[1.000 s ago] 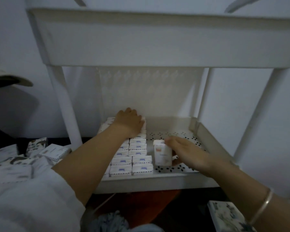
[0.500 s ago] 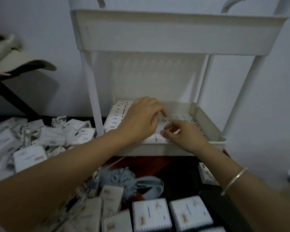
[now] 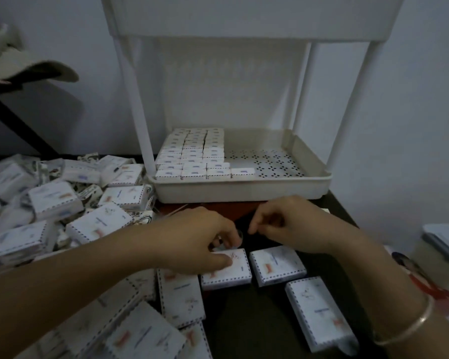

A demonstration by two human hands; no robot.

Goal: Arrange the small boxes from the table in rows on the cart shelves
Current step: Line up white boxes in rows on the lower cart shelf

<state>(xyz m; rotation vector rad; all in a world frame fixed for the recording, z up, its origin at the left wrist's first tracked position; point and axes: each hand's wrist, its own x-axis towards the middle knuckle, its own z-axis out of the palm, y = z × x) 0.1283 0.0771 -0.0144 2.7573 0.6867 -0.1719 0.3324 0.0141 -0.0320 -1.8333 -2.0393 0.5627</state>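
Observation:
The white cart's lower shelf (image 3: 244, 186) holds small white boxes (image 3: 192, 156) standing in three tight rows on its left half, plus a single box (image 3: 243, 173) starting a fourth row at the front. On the dark table below, my left hand (image 3: 202, 244) grips a flat small box (image 3: 231, 272), thumb on its top and fingers curled over its far edge. My right hand (image 3: 290, 225) hovers just to the right with loosely curled fingers that hold nothing, above another box (image 3: 276, 264). More boxes (image 3: 319, 312) lie near my right forearm.
A loose pile of boxes (image 3: 88, 203) covers the table's left side and front left. The shelf's right half (image 3: 275, 161) is bare perforated floor. The cart's posts (image 3: 138, 99) and upper shelf (image 3: 244, 14) frame it. A cap (image 3: 29, 66) sits upper left; papers (image 3: 446, 242) lie at right.
Both hands came off the cart shelf and dropped to the table. The box set down by the right hand stays on the shelf. My left hand has taken hold of a new box.

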